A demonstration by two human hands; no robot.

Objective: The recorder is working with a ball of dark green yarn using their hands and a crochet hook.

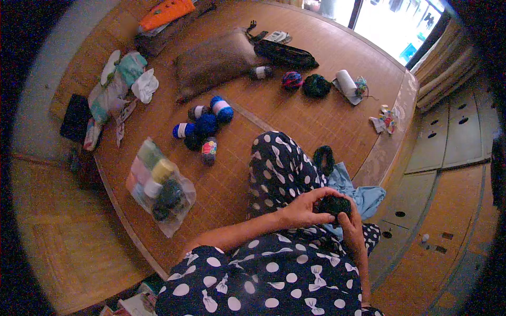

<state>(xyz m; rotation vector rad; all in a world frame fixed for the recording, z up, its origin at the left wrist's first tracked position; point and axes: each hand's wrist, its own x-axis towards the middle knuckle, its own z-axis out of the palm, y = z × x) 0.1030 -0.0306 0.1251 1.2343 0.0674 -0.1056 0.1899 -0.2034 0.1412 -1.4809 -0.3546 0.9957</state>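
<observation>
Above my lap, a dark ball of yarn (336,206) sits between my two hands. My left hand (302,209) curves around its left side, thumb and fingers against it. My right hand (353,222) holds it from the right, with the thumb on the near side. Just past the hands, a dark looped skein of yarn (325,158) lies by my knee. Light blue cloth (365,197) is spread beside and partly under my right hand. My crossed legs in polka-dot trousers (278,170) are close to the left forearm.
Blue and grey yarn balls (205,124) cluster at the left, near a clear plastic bag of yarn (162,185). Farther off are a pillow (217,59), a multicoloured yarn ball (292,81), a dark green one (316,86) and a white roll (346,83). Plastic bags (118,87) lie at the far left edge.
</observation>
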